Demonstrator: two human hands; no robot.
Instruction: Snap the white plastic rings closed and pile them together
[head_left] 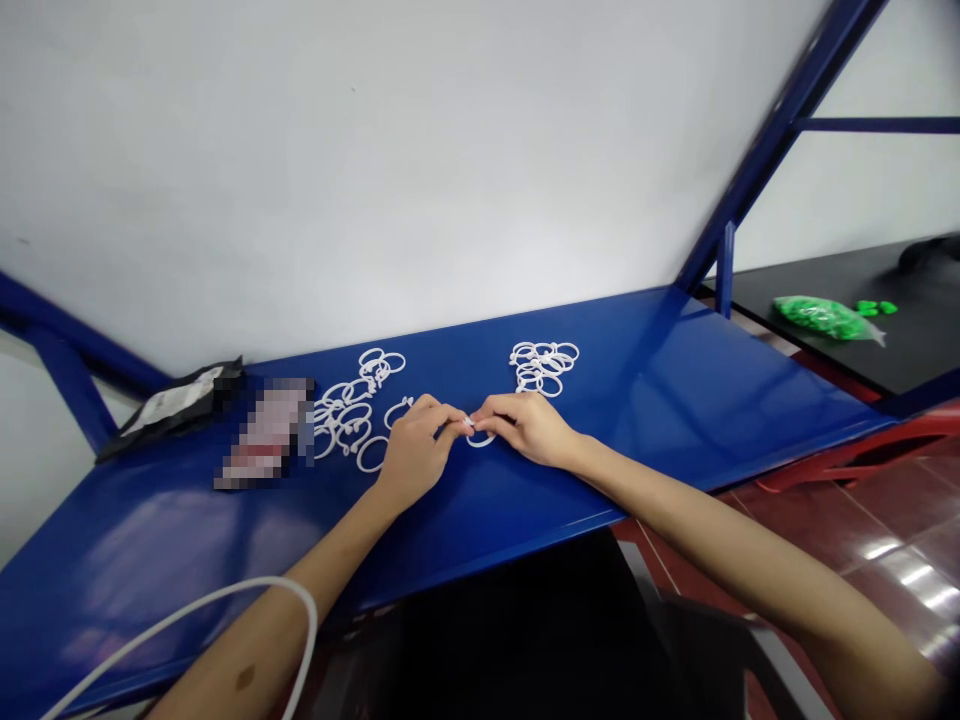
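Observation:
Over the middle of the blue table (480, 520), both my hands pinch one white plastic ring (481, 443) that looks like a shower curtain ring. My left hand (412, 448) has thumb and forefinger closed on its upper left part. Thumb and fingers of my right hand (536, 428) close on the same ring from the right. The fingertips nearly meet and hide where the ring's ends are. Several similar rings (358, 458) lie loosely left of and behind my left hand. Just beyond my right hand sits another heap of white rings (551, 367), overlapping one another.
A blurred-out flat item (266, 430) and a black package (187, 398) lie at left. A white cable (255, 581) loops across my left forearm. Behind the table rises a white wall (420, 170). At right, a bag of green pieces (817, 317) rests on a black table (900, 355).

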